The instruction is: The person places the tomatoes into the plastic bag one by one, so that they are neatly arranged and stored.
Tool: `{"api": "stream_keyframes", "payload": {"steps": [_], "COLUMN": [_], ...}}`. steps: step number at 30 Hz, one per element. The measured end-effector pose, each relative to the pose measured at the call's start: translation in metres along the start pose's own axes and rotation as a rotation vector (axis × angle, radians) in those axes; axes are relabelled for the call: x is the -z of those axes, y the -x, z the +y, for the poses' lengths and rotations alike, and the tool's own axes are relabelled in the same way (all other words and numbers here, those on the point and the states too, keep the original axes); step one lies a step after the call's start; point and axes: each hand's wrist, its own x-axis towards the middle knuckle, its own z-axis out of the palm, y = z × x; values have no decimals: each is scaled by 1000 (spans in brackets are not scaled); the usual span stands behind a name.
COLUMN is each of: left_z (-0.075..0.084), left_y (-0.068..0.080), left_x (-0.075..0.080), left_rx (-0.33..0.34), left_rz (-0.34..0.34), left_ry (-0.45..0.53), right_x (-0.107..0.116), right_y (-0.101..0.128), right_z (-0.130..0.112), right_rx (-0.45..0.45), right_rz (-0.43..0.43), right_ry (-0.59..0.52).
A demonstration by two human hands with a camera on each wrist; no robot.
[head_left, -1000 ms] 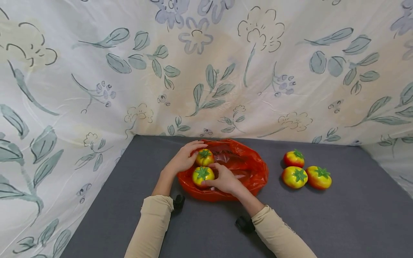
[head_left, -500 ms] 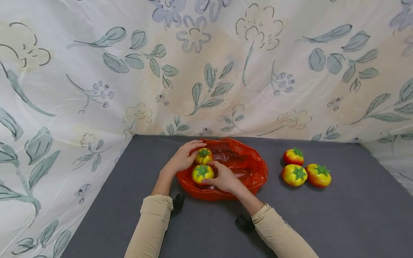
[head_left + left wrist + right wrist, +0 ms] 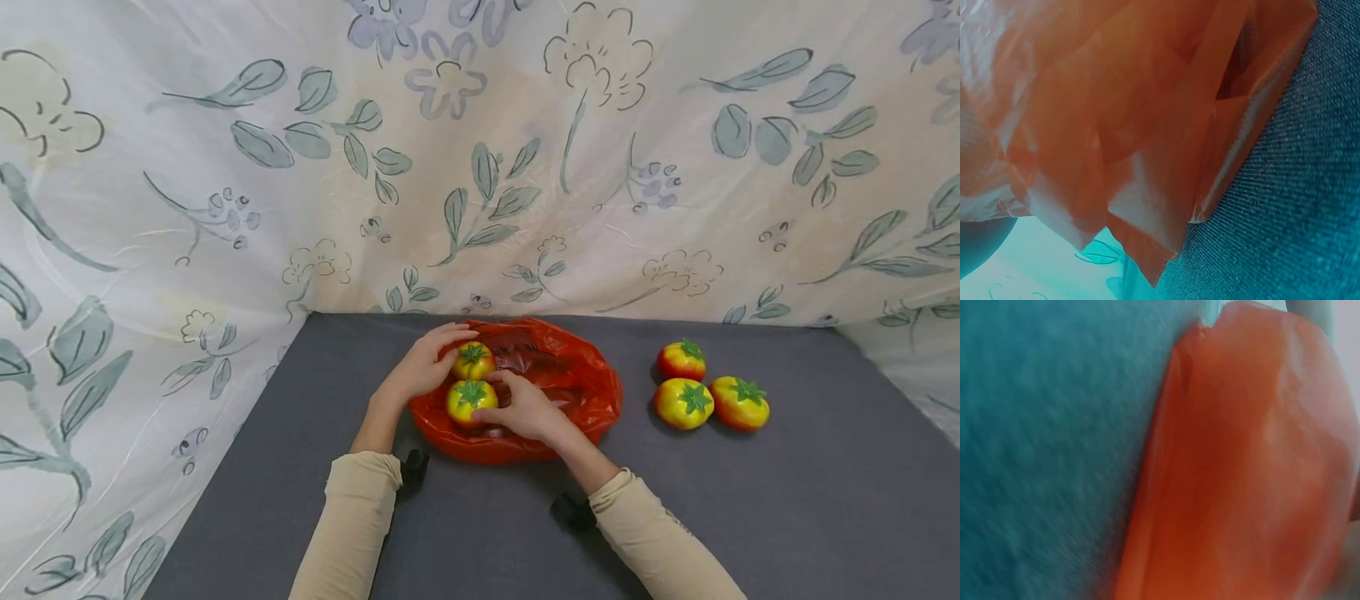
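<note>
A crumpled red plastic bag [image 3: 577, 387] lies open on the grey cloth table [image 3: 750, 500]. Two yellow-red toy tomatoes with green tops sit in its left part. My left hand [image 3: 452, 353] curls round the far tomato [image 3: 473, 361] from the left. From the right, my right hand [image 3: 495, 398] grips the near tomato [image 3: 470, 398] between thumb and fingers. The two tomatoes touch. In the left wrist view there is only folded bag plastic [image 3: 1116, 125] and grey cloth [image 3: 1297, 206]. The right wrist view is a blurred patch of bag [image 3: 1254, 475].
Three more toy tomatoes [image 3: 681, 360] [image 3: 682, 403] [image 3: 739, 402] stand grouped on the cloth right of the bag. Flowered fabric walls [image 3: 480, 167] close in the table at the back, left and right. Bare grey cloth lies in front of the bag.
Both hands stay on their tomatoes in the bag. Only the head view has shifted slightly.
</note>
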Motion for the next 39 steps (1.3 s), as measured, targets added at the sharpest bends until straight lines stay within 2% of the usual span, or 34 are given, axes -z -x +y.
{"api": "stream_keyframes", "payload": {"steps": [5,9,12,14,23,31,39], "left_z": [-2,-3,-3,-3,-4,-5,-5], "left_y": [-1,-1,-2,-2,-1,-2,-1], "left_x": [-1,-1,-1,-1,-3,-3,-3], "left_rx": [0,4,6,10,19,15,14], "left_rz": [2,-1,-4,-5,0,-1,3], "left_ry": [-2,-9,-20,-23,-18,-20,-20], "right_x": [13,34,51,59,86,108,122], "right_y": [1,5,9,12,19,23,28], "right_z": [1,1,2,2,5,12,16], "right_rx": [7,93,143,147,139,133,72], "right_rz": [-26,-123,-179,-183,-98,15,108], "right_ry": [4,3,-48,-88,-130,-177,-292]}}
